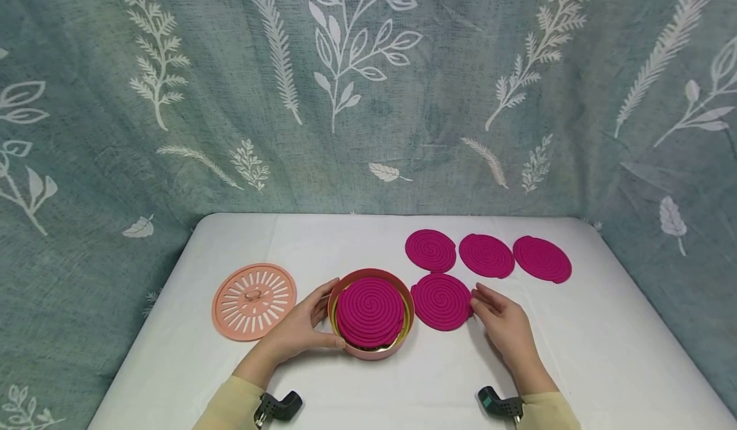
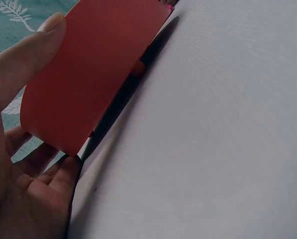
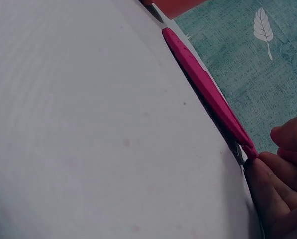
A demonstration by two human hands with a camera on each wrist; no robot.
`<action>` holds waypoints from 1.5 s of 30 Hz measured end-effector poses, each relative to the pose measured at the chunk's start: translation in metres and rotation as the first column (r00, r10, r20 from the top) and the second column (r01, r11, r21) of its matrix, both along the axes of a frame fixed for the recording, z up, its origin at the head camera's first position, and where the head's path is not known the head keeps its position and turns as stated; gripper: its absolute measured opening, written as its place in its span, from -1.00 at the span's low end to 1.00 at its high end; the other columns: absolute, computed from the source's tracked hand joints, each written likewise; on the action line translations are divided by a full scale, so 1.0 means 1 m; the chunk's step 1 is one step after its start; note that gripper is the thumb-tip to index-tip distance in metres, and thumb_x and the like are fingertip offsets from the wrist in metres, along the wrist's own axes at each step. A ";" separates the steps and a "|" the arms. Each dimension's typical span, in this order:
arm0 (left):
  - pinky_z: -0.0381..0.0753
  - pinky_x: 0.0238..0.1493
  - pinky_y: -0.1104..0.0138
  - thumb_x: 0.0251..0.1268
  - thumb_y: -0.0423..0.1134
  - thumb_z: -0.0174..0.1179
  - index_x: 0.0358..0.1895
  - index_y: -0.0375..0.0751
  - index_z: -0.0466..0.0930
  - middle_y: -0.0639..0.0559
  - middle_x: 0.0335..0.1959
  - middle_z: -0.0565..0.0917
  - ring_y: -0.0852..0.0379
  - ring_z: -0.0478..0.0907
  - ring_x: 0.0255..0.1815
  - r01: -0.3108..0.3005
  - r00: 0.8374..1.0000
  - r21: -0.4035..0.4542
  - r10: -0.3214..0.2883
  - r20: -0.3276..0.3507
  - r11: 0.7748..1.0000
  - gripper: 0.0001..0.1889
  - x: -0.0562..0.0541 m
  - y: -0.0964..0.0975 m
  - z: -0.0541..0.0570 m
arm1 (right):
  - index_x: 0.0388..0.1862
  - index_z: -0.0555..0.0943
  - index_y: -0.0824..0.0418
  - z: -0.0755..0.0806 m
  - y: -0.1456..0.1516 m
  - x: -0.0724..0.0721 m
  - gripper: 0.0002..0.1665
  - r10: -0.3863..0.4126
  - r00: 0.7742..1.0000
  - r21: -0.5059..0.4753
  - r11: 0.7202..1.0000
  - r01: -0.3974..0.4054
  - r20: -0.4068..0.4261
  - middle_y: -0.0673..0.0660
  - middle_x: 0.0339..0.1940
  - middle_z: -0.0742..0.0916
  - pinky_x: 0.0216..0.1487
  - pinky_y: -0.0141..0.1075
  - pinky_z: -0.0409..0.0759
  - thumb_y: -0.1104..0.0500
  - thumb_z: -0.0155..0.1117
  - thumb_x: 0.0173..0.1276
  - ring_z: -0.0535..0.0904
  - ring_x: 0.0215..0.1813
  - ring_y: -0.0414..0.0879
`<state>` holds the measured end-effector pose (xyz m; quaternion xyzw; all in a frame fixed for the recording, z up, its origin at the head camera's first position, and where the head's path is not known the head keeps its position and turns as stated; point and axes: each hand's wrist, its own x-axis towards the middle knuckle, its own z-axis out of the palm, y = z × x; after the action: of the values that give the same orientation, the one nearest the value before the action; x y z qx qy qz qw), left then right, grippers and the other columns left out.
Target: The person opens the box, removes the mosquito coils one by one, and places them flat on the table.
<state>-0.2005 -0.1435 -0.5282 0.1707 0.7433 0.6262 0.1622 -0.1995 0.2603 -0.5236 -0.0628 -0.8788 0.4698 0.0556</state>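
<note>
My left hand (image 1: pixel 302 327) grips a round, pinkish-orange mosquito coil holder (image 1: pixel 370 355) by its left side, thumb near the front and fingers behind. The left wrist view shows its smooth red-looking outer wall (image 2: pixel 83 74) between thumb and fingers. Inside the holder lies a magenta mosquito coil (image 1: pixel 370 313), with a gold inner rim around it. To the right, another magenta coil (image 1: pixel 442 302) lies flat on the table. My right hand (image 1: pixel 507 324) is at this coil's right edge; in the right wrist view, fingertips (image 3: pixel 260 164) touch the edge while the thumb stays apart above.
Three more magenta coils, a left one (image 1: pixel 430 251), a middle one (image 1: pixel 486 256) and a right one (image 1: pixel 542 259), lie in a row farther back. A slotted peach lid (image 1: pixel 253 302) with a small knob lies left of the holder. A patterned curtain (image 1: pixel 368 161) hangs behind the white table (image 1: pixel 322 238).
</note>
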 end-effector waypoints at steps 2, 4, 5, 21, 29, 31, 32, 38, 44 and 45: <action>0.19 0.42 0.47 -0.23 -0.17 0.67 0.59 0.15 0.02 0.20 0.52 0.15 0.21 0.08 0.51 0.000 1.000 0.003 0.000 0.013 1.000 0.25 0.000 0.000 0.001 | 0.38 0.47 0.27 -0.001 0.000 0.001 -0.41 -0.009 1.000 -0.008 1.000 0.009 0.000 0.23 0.20 0.65 -0.02 -0.71 0.51 0.05 0.24 0.47 0.59 0.20 0.03; 0.19 0.42 0.48 -0.23 -0.17 0.67 0.59 0.16 0.02 0.20 0.51 0.16 0.23 0.09 0.51 -0.002 1.000 -0.003 0.002 0.014 1.000 0.24 0.000 0.000 0.001 | 0.37 0.49 0.28 -0.001 0.000 0.001 -0.43 -0.017 1.000 -0.020 1.000 0.017 -0.008 0.22 0.18 0.66 -0.02 -0.69 0.53 0.07 0.24 0.46 0.60 0.19 0.00; 0.20 0.42 0.47 -0.23 -0.17 0.67 0.58 0.18 0.03 0.20 0.51 0.16 0.23 0.08 0.51 -0.004 1.000 -0.005 0.004 0.012 1.000 0.24 0.000 0.000 0.001 | 0.36 0.50 0.27 -0.002 0.000 0.000 -0.44 -0.023 1.000 -0.021 1.000 0.023 -0.015 0.21 0.17 0.67 -0.03 -0.68 0.54 0.07 0.24 0.46 0.61 0.17 -0.04; 0.18 0.44 0.44 -0.21 -0.21 0.66 0.56 0.26 0.05 0.14 0.51 0.18 0.19 0.08 0.52 -0.006 1.000 -0.009 0.006 -0.012 1.000 0.20 0.000 0.001 0.000 | 0.37 0.49 0.27 -0.004 0.002 -0.001 -0.44 -0.009 1.000 -0.115 0.993 0.009 -0.001 0.23 0.14 0.69 -0.07 -0.57 0.64 0.09 0.27 0.45 0.61 -0.02 -0.43; 0.19 0.43 0.44 -0.23 -0.16 0.67 0.56 0.28 0.05 0.15 0.53 0.15 0.17 0.07 0.53 -0.006 1.000 -0.020 0.005 -0.013 1.000 0.22 0.000 0.001 0.001 | 0.37 0.48 0.28 -0.004 0.003 0.000 -0.41 -0.009 1.000 -0.148 0.989 0.009 0.003 0.24 0.13 0.68 -0.06 -0.56 0.64 0.09 0.30 0.43 0.62 -0.02 -0.42; 0.20 0.43 0.44 -0.23 -0.13 0.67 0.56 0.29 0.05 0.16 0.52 0.16 0.19 0.07 0.52 -0.009 1.000 -0.029 0.009 -0.010 1.000 0.22 0.000 0.001 0.000 | 0.37 0.48 0.27 -0.003 0.003 0.000 -0.40 -0.007 1.000 -0.155 0.988 0.007 0.001 0.23 0.15 0.68 -0.05 -0.56 0.63 0.07 0.30 0.43 0.61 0.00 -0.41; 0.21 0.42 0.44 -0.24 -0.12 0.67 0.56 0.29 0.05 0.18 0.52 0.16 0.19 0.07 0.52 -0.012 1.000 -0.033 0.011 -0.009 0.999 0.22 0.000 0.000 0.000 | 0.37 0.48 0.28 -0.001 0.003 0.000 -0.39 -0.004 1.000 -0.174 0.985 0.004 -0.002 0.23 0.15 0.67 -0.04 -0.55 0.63 0.07 0.31 0.42 0.61 0.01 -0.40; 0.20 0.43 0.44 -0.22 -0.12 0.66 0.58 0.19 0.03 0.21 0.51 0.17 0.21 0.09 0.52 0.005 1.000 -0.021 -0.006 -0.011 1.000 0.23 -0.002 0.000 -0.001 | 0.35 0.45 0.37 0.012 -0.001 0.000 -0.38 0.012 0.999 -0.339 0.940 -0.023 -0.034 0.31 0.17 0.65 0.03 -0.41 0.66 0.10 0.32 0.41 0.66 0.03 -0.25; 0.17 0.45 0.41 -0.20 -0.17 0.66 0.58 0.16 0.02 0.13 0.52 0.18 0.14 0.07 0.53 0.015 1.000 0.003 -0.015 -0.014 1.000 0.22 -0.001 -0.001 0.001 | 0.39 0.36 0.46 0.028 -0.009 -0.001 -0.31 0.125 0.990 -0.423 0.896 -0.138 -0.060 0.40 0.21 0.60 0.08 -0.27 0.67 0.19 0.34 0.40 0.66 0.07 -0.18; 0.17 0.46 0.39 -0.20 -0.17 0.66 0.58 0.17 0.03 0.11 0.52 0.18 0.13 0.07 0.53 0.015 1.000 0.005 -0.015 -0.013 1.000 0.22 -0.001 -0.001 0.001 | 0.40 0.35 0.45 0.030 -0.010 -0.001 -0.31 0.147 0.987 -0.417 0.895 -0.161 -0.064 0.41 0.22 0.59 0.08 -0.28 0.67 0.19 0.33 0.40 0.65 0.08 -0.19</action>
<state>-0.2010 -0.1445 -0.5276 0.1807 0.7414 0.6257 0.1616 -0.2004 0.2503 -0.4933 0.0037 -0.7581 0.6519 0.0171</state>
